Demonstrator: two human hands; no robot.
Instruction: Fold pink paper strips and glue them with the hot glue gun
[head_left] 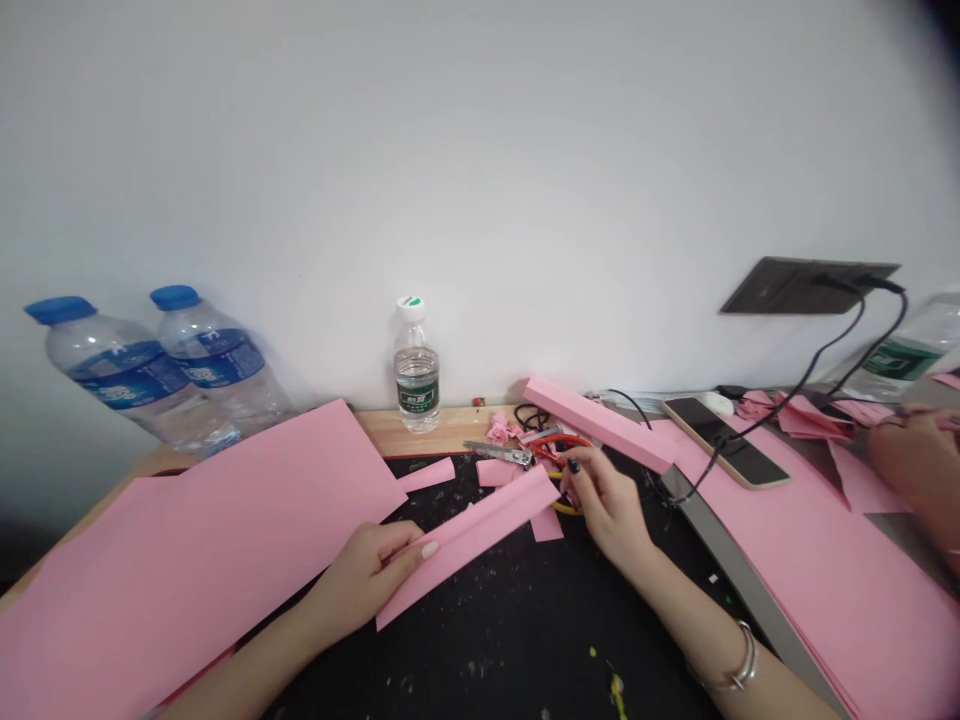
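A folded strip of pink paper [480, 540] slants over the black mat, its lower left part gripped by my left hand [375, 575], thumb on top. At the strip's upper right end is my right hand [609, 500], fingers curled together in a pinch. Whether they hold the strip's end, the scissors or something else is hidden. Right behind these fingertips lie scissors [517, 456] with red-orange handles. A yellow handle loop [568, 509] shows beneath my right hand. Small pink paper scraps [547, 524] lie around the scissors.
A large pink sheet [247, 520] covers the left side. Bottles [418, 385] stand along the wall. A long folded pink paper bar [600, 424], a phone [727, 440], cables [814, 360] and more pink sheets [840, 580] are on the right, where another person's hand [919, 460] reaches in.
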